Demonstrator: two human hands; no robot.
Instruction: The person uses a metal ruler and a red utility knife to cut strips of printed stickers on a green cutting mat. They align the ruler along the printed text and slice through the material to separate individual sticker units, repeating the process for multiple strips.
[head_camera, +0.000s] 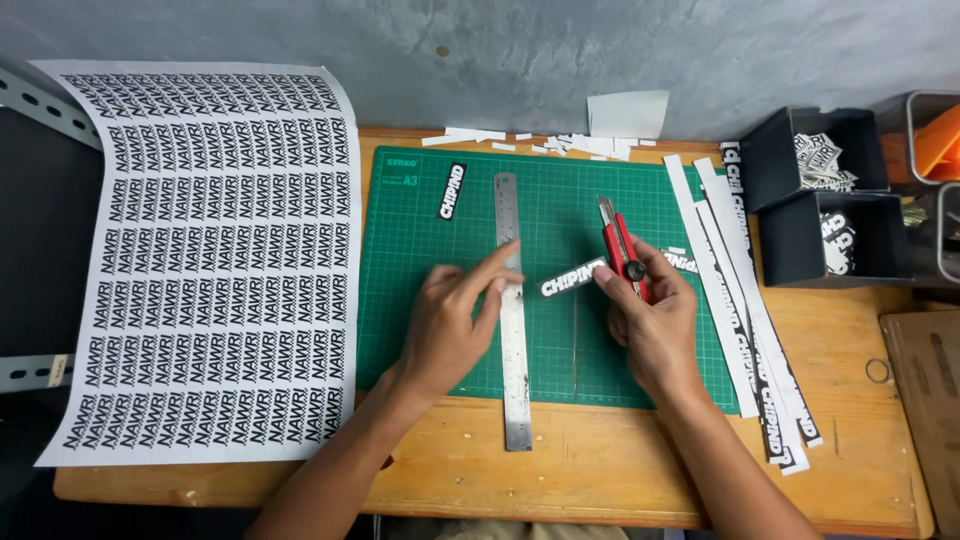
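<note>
At frame centre, the left hand (455, 325) spreads flat on the steel ruler (513, 310); the right hand (650, 320) grips a red cutter (622, 250) beside the black label (573, 277). Steady ruler pressure likely keeps cuts straight.

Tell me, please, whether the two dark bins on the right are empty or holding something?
Holding something. The upper bin and the lower bin each contain black-and-white cut stickers, piled loosely; how full they are cannot be told.

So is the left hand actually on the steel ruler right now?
Touching. The head view shows the left hand with its fingertips pressed on the steel ruler, which lies on the green cutting mat.
</note>
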